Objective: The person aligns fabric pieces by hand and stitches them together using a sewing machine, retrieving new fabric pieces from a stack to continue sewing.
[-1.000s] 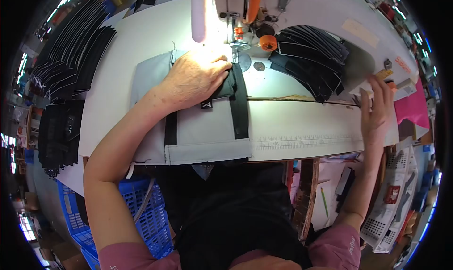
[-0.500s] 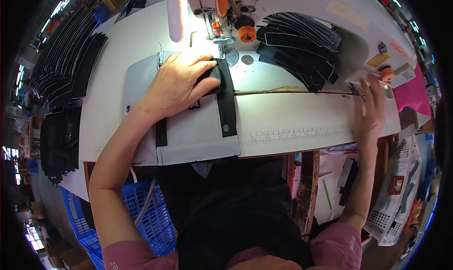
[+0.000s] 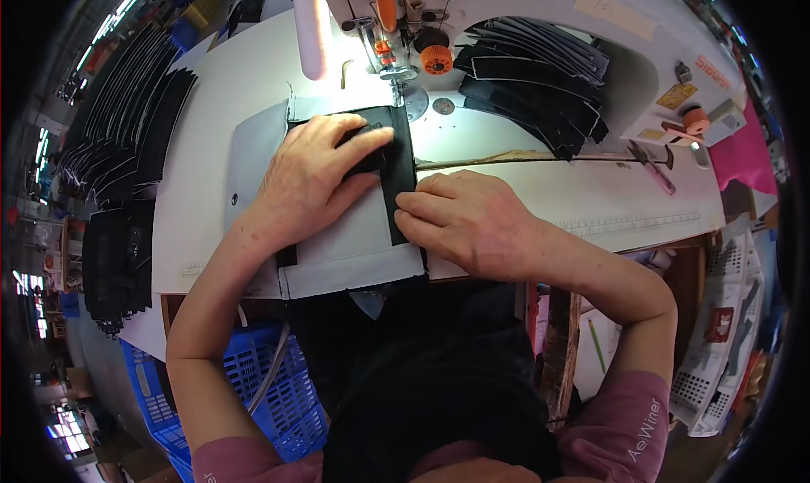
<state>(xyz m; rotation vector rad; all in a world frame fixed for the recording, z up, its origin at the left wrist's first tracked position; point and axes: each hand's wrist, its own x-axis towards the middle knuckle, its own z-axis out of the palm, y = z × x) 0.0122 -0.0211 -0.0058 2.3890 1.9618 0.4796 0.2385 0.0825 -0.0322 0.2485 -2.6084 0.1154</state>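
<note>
The right hand point(image 3: 472, 221) bends its fingers together at the right edge of a grey, black-striped fabric panel point(image 3: 337, 255) on the white table point(image 3: 574, 188); whether they pinch it is unclear. The left hand point(image 3: 312, 171) lies on the panel, fingers apart, before a white sewing machine point(image 3: 540, 0).

A blue plastic basket point(image 3: 291, 399) sits below the front left corner of the white work surface point(image 3: 190, 230), as 1 green pencil point(image 3: 597, 345) lies beneath its front edge and pink material point(image 3: 742, 158) drapes beside its right edge.
</note>
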